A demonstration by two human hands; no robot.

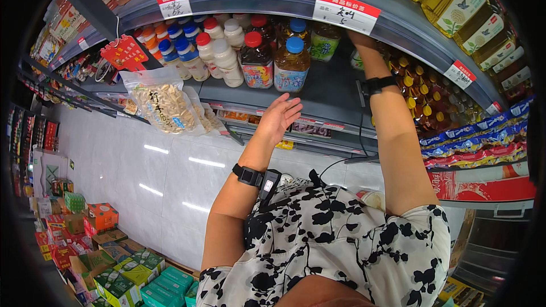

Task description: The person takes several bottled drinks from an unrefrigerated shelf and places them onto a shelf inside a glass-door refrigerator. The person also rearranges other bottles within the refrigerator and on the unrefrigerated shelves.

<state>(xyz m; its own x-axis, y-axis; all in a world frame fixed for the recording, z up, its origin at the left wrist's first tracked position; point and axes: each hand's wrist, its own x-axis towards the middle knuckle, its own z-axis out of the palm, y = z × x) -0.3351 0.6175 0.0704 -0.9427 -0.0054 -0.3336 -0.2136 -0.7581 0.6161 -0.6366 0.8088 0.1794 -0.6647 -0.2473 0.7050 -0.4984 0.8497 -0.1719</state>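
My left hand [280, 116] holds nothing, palm turned up and fingers extended. It is just in front of a blue-capped drink bottle [292, 66] at the shelf's front. Beside that stands a red-capped bottle of dark drink [257, 62]. My right hand [361, 39] reaches in under the upper shelf; its fingers are hidden behind a price tag [347, 12]. Close to my right wrist, a bottle with a green label [357, 59] is partly covered. Another green-labelled bottle [324, 42] stands further left, behind the front row.
White bottles [228, 62] and blue-capped bottles [187, 57] stand in rows at left. Bagged seeds [162, 102] hang from the shelf end beside a red sign [123, 53]. Yellow-capped bottles [420, 89] lie right of my arm. A black cable [361, 132] hangs at the shelf front. Cartons [117, 285] line the lower left.
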